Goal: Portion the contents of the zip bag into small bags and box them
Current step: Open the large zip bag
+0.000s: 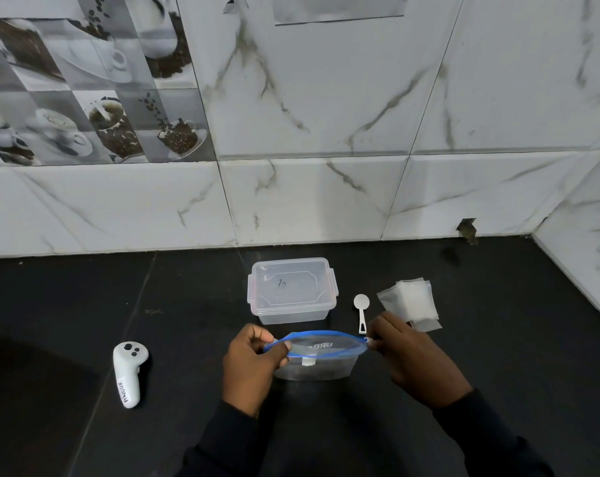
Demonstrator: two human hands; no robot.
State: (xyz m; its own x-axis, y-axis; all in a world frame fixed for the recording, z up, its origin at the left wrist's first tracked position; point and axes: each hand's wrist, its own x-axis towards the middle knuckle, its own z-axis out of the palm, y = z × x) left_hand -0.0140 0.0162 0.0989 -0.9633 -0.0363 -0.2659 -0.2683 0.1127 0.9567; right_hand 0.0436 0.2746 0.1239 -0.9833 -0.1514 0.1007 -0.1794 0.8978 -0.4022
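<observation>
Fingers of both hands (253,364) (407,356) pinched on zip bag (314,356) rim ends, mouth seemingly open, bare countertop (498,339) around.

Counter (498,356) back-centre blocked by lidded box (291,290), spoon (361,311), small bags (410,302); controller (129,371) front-left; left edge and right edge open.

1. One zip bag (321,356), on the dark counter (68,304) just in front of the box.
2. One clear plastic box (291,290) with its lid on.
3. One white spoon (361,311), just right of the box.
4. One stack of small bags (412,301), right of the box; number unclear.
5. One white controller (129,373), well left of the box.
6. Two hands: left hand (250,366), right hand (412,359).
</observation>
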